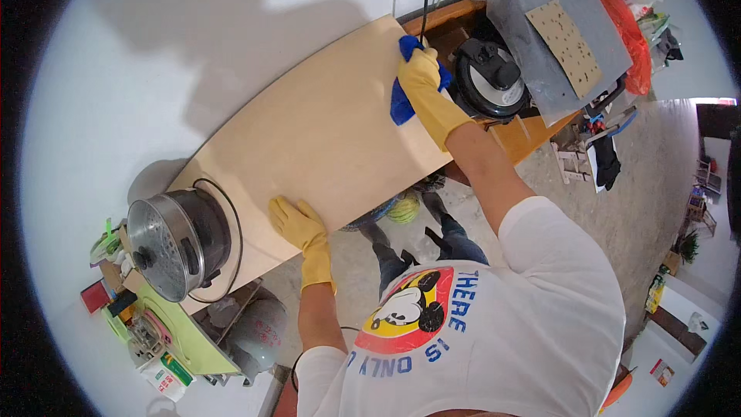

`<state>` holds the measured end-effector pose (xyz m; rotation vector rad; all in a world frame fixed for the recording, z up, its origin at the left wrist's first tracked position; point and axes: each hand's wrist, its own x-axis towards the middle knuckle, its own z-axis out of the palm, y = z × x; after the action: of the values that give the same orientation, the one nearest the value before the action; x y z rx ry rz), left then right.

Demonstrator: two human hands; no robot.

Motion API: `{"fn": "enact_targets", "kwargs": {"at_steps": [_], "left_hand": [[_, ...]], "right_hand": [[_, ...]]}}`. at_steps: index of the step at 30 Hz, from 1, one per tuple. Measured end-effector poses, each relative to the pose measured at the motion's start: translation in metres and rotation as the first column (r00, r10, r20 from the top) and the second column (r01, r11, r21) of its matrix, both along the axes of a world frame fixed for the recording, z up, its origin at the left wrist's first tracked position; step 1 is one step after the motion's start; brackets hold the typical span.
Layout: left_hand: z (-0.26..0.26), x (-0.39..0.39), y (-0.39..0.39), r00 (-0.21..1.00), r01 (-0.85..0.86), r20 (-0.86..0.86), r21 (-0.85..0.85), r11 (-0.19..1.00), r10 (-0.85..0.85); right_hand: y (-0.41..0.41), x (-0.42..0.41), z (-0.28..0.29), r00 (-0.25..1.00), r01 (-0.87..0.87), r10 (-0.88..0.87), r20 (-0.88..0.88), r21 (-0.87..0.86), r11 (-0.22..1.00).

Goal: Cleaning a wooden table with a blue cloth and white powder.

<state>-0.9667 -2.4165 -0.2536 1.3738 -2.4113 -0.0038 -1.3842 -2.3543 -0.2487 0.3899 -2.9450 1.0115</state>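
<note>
Both hands wear yellow rubber gloves. My right hand [419,69] grips a blue cloth [403,105] at the far right end of a pale wooden tabletop [324,121]; part of the cloth lies on the surface. My left hand [298,225] rests palm down near the tabletop's front edge, with nothing in it. To its left stands a steamer pot [202,237] with a glass lid [161,248], and a black cord [236,217] loops around it on the tabletop. An electric pressure cooker [492,81] stands just right of my right hand.
Plastic sheeting [521,29] and a speckled board [564,49] lie beyond the cooker. A light green table [191,341] bearing clutter adjoins at the left, beside a gas cylinder [260,321]. A green striped melon [403,208] is below the tabletop's front edge.
</note>
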Motion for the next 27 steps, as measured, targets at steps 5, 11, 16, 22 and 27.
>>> {"fn": "enact_targets", "kwargs": {"at_steps": [5, 11, 16, 22, 27], "left_hand": [[0.002, -0.003, 0.002, 1.000, 0.008, 0.004, -0.005, 1.000, -0.008], [-0.005, 0.007, -0.004, 1.000, 0.006, 0.000, -0.010, 1.000, -0.006], [-0.003, 0.002, -0.003, 1.000, 0.008, -0.009, -0.009, 1.000, -0.009], [-0.001, 0.002, -0.003, 1.000, 0.006, -0.004, 0.014, 1.000, -0.006], [0.001, 0.004, -0.004, 1.000, 0.001, -0.005, 0.016, 1.000, -0.001]], "right_hand": [[0.003, -0.015, -0.001, 0.964, -0.265, 0.264, 0.024, 0.130, 0.956], [0.099, 0.069, 0.022, 0.555, -0.832, 0.825, 0.105, 0.069, 0.550], [0.153, 0.095, 0.022, 0.778, -0.627, 0.625, 0.052, 0.087, 0.774], [0.084, 0.078, 0.001, 0.997, -0.043, 0.036, 0.075, 0.092, 0.995], [-0.003, 0.029, 0.018, 0.988, -0.038, 0.017, 0.152, 0.139, 0.990]]}}
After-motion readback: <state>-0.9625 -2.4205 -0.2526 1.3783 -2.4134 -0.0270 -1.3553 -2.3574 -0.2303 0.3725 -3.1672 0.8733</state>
